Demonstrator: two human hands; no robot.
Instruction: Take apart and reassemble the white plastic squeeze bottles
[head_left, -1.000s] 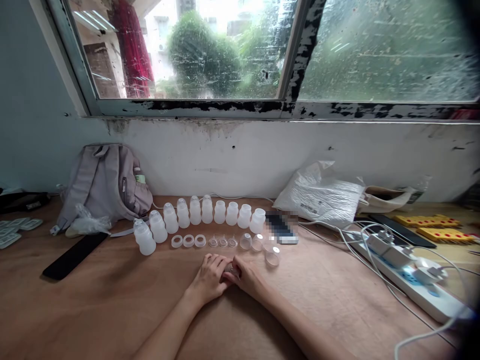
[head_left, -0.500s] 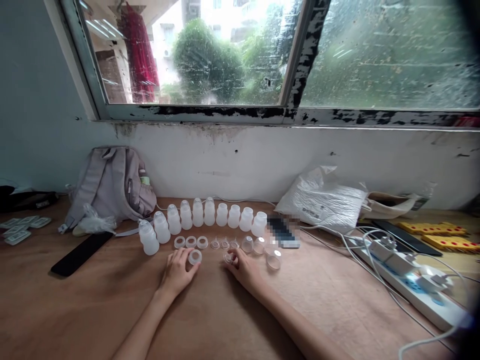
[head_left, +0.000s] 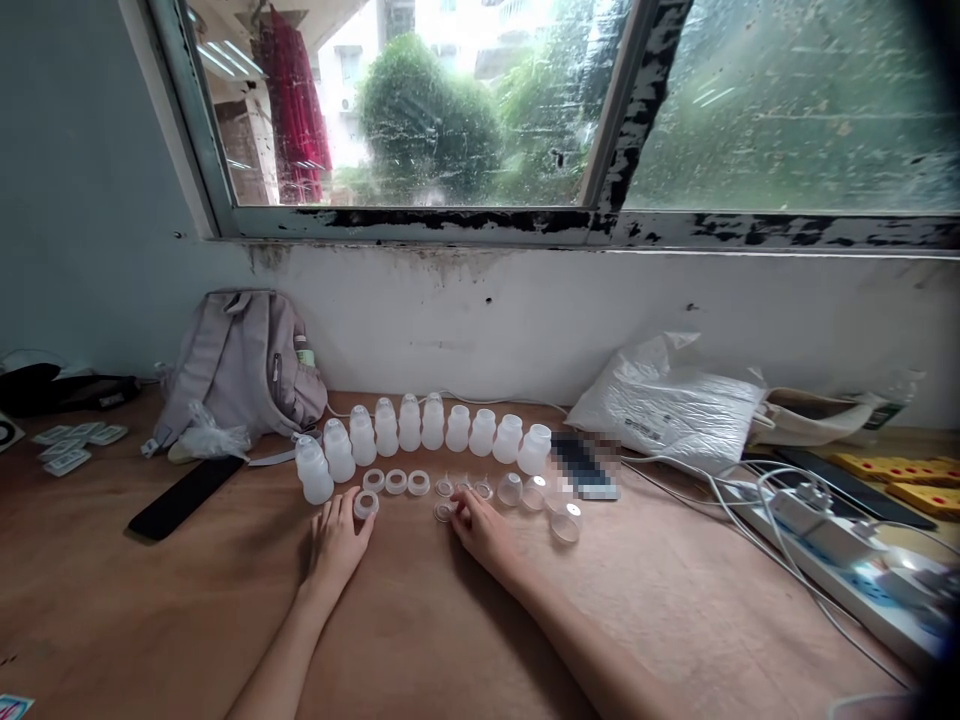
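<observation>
My left hand (head_left: 335, 543) is closed on a white bottle collar ring (head_left: 366, 505), pinched between thumb and fingers near the left end of the bottle row. My right hand (head_left: 484, 535) pinches a clear bottle teat (head_left: 444, 512) low over the table. Between the hands and the bottles lie several more white collar rings (head_left: 396, 482) and, partly behind my right fingers, a few clear teats (head_left: 463, 482). To the right of that hand sit several clear domed caps (head_left: 565, 524). Several frosted baby bottles (head_left: 409, 424) stand in a curve behind; those on the left are topped, those on the right are open.
A grey backpack (head_left: 240, 365) leans on the wall, with a black flat object (head_left: 184, 500) before it. At right are a dark phone (head_left: 581, 470), a silvery plastic bag (head_left: 667, 410), loose white cables and a power strip (head_left: 840, 590). The wooden table (head_left: 420, 640) lies below.
My left hand has moved left with the collar ring, away from my right hand. The right hand's teat shows more clearly, slightly left of the fingertips. The view has turned slightly left.
</observation>
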